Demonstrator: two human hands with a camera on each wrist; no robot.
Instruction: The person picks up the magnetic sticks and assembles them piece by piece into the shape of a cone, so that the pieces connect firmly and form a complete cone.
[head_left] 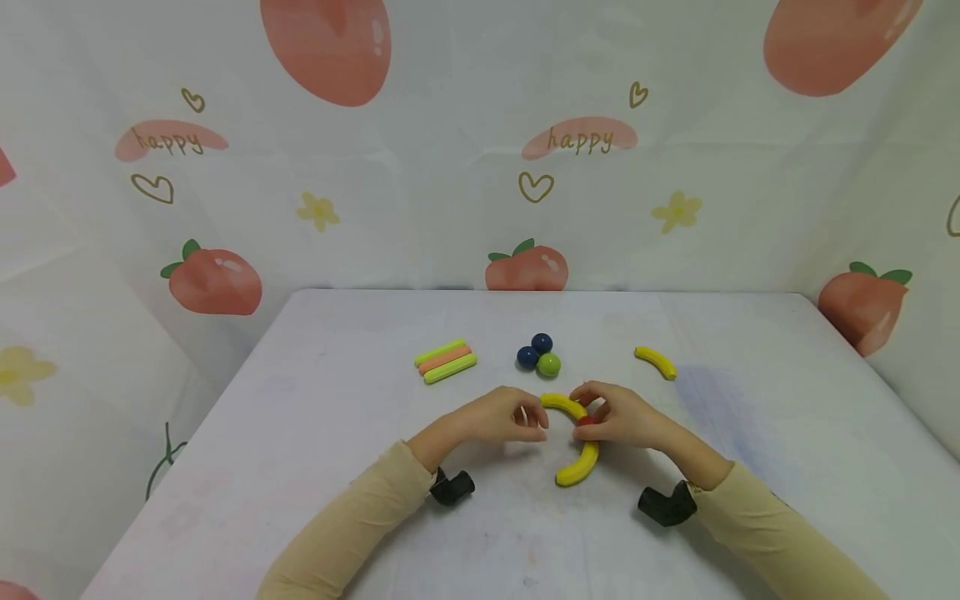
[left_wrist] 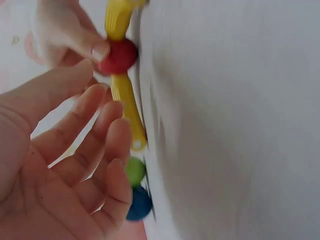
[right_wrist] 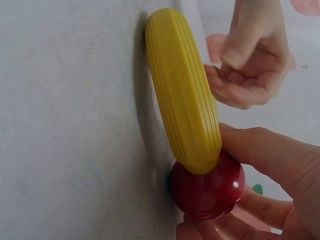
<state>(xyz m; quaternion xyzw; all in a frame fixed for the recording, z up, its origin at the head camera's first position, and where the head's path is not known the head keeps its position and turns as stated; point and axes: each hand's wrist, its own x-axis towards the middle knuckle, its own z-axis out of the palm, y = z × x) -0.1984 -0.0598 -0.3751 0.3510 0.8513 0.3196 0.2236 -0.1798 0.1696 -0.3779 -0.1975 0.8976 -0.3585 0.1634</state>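
My right hand holds a shiny red ball between thumb and fingers, low over the white table. One curved yellow ridged piece meets the ball on the near side. Another curved yellow piece meets it on the far side, so the three form an arc. To the left of this arc, my left hand hovers with loosely bent fingers and nothing between them. In the left wrist view its palm faces the red ball, and a gap separates thumb from fingertips.
Farther back lie two dark blue balls and a green ball, grouped together. Left of them sit two yellow-green sticks with an orange stick between. A loose curved yellow piece lies back right on the table.
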